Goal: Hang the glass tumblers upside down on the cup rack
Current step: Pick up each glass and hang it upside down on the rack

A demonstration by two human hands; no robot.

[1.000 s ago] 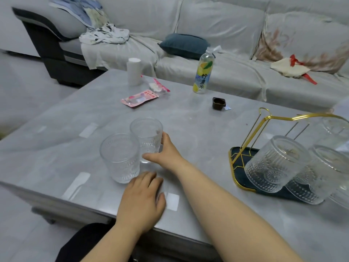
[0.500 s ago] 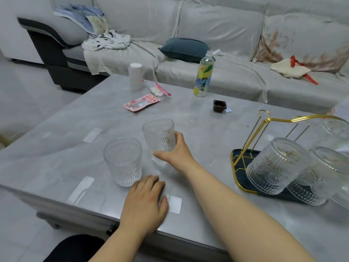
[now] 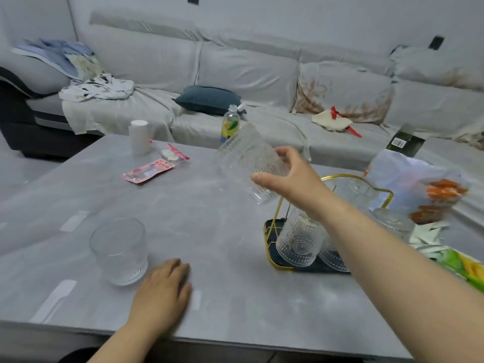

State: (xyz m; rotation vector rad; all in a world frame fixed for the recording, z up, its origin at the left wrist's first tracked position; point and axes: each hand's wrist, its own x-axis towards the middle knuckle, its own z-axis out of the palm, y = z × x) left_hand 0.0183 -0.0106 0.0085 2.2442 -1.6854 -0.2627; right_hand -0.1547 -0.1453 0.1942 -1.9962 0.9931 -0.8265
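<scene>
The grey counter carries the job, with a sofa along its far side. At the right sits the gold cup rack, already hung with several tumblers tipped mouth-down; the nearest hung glass hides part of the wire. The right hand has lifted one glass tumbler clear of the counter, where half a second ago it was only wrapped round it as it stood upright, and has tilted it onto its side in the air, just left of and above the rack. That grip is closed around the tumbler's lower body. This looks like the start of the turn-over, so a free prong must be found next; which prong is free cannot be told. The left hand stays flat on the near counter, holding nothing. A second tumbler still stands upright just left of it, waiting its turn.
</scene>
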